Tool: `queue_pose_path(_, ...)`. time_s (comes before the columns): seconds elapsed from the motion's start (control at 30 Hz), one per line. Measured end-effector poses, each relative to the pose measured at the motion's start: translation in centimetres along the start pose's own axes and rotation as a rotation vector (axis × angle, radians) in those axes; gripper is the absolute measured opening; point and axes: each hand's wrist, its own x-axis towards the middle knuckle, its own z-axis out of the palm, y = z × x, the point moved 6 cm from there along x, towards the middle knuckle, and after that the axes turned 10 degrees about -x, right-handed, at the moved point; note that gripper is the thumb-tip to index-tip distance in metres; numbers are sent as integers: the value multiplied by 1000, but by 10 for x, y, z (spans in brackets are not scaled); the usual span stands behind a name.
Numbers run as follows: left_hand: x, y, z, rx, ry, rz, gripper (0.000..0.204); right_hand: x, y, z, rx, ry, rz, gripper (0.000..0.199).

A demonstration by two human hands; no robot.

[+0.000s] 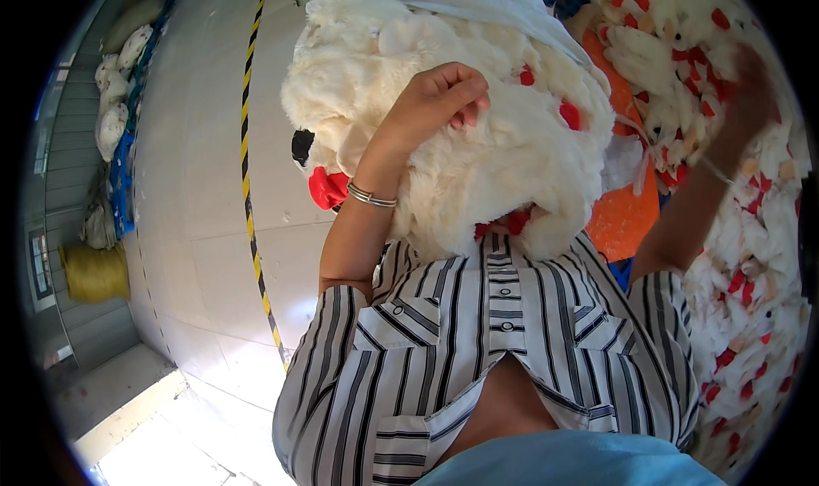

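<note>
Head view: left hand point(439, 98) curled, clutching white plush bundle point(478, 145) against chest.

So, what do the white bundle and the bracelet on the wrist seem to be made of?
The white bundle held by the left hand looks like soft plush fabric: fluffy, matte pile, with small red patches. The bracelet looks like metal: thin, silvery and shiny, though coated plastic cannot be excluded.

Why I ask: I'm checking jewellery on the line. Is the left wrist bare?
No, a thin silver bangle circles the wrist just below the left hand, which presses into the bundle of white plush pieces.
</note>
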Motion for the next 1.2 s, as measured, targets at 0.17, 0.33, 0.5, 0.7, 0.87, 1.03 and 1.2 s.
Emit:
queue_pose_path(0.17, 2, -4, 1, 59, -42, -10, 19, -206, 56, 195, -493, -897, 364, 43)
queue_pose_path(0.33, -1, -9, -3, 48, -28, -24, 18, -232, 75, 217, -577, -947, 392, 29)
queue_pose_path(0.5, -2, -13, -4, 52, -22, -14, 17, -196, 37, 190, 11, -865, 940, 21)
queue_pose_path(0.7, -2, -16, -2, 52, -26, -11, 17, -197, -1, 186, 36, -869, 843, 24)
queue_pose_path(0.87, -2, -19, -5, 12, -36, 29, 18, -225, -60, 220, 77, -1000, 256, 39)
queue_pose_path(1.03, -8, -17, -7, -6, -4, 13, 18, -234, -127, 224, -40, -1214, 458, 43)
queue_pose_path(1.2, -11, -12, -19, -36, 103, 56, 17, -204, -96, 175, -130, -889, 477, 30)
